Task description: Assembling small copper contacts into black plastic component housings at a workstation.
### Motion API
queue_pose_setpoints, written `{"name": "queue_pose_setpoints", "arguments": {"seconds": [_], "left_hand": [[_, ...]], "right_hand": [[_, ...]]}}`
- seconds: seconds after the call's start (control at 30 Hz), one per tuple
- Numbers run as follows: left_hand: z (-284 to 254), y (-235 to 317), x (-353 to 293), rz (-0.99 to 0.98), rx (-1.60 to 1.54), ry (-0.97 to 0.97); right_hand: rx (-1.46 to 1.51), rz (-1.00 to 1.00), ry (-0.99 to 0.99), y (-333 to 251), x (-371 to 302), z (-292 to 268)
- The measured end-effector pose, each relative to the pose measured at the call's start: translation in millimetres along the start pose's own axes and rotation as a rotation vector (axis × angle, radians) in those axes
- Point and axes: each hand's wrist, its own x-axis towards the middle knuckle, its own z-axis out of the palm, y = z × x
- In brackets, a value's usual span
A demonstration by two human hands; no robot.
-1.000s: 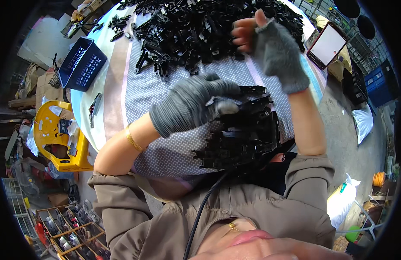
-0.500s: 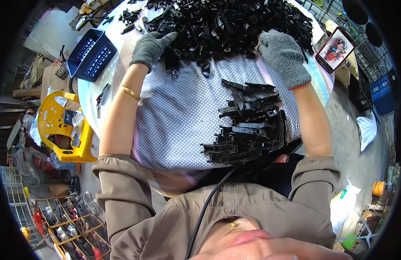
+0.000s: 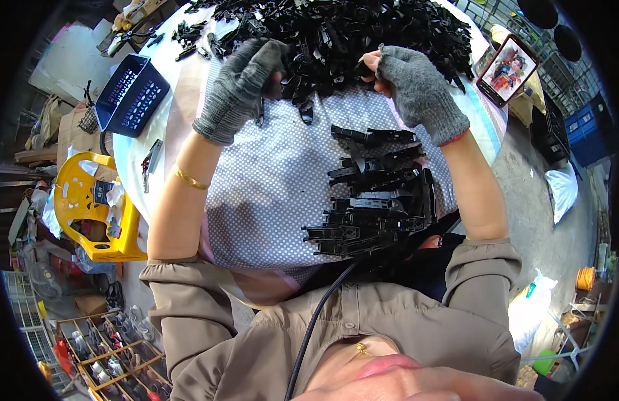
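A large heap of black plastic parts (image 3: 363, 40) covers the far side of the table. My left hand (image 3: 246, 83), in a grey knit glove, is over the heap's near left edge with its fingers curled in. My right hand (image 3: 416, 87), in a grey glove with bare fingertips, pinches at the heap's near right edge. What either hand holds, if anything, is too small or hidden to make out. Closer to me, similar black parts lie stacked in rough rows (image 3: 383, 197) on the dotted cloth (image 3: 269, 187).
On the table's left are a dark blue basket (image 3: 132, 97) and a small hand tool (image 3: 150, 157). A screen showing a picture (image 3: 509, 72) stands at the right edge. Beyond the table are a yellow plastic chair (image 3: 126, 230) and a white sack (image 3: 562, 190).
My left hand has curled its fingers and turned inward, a little to the right. My right hand has drawn slightly left, its fingertips now showing in a pinch. The view has shifted slightly.
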Motion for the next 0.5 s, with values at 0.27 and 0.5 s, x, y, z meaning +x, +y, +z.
{"name": "queue_pose_setpoints", "arguments": {"seconds": [0.27,0.5], "left_hand": [[28.1,-4.8,-18.8,-0.167,-0.098,-0.389],[38.8,3.9,-22.6,-0.327,-0.061,-0.295]], "right_hand": [[0.095,-0.119,-0.034,7.0,-2.7,8.3],[-0.082,-0.137,-0.01,-5.1,-14.1,11.6]]}}
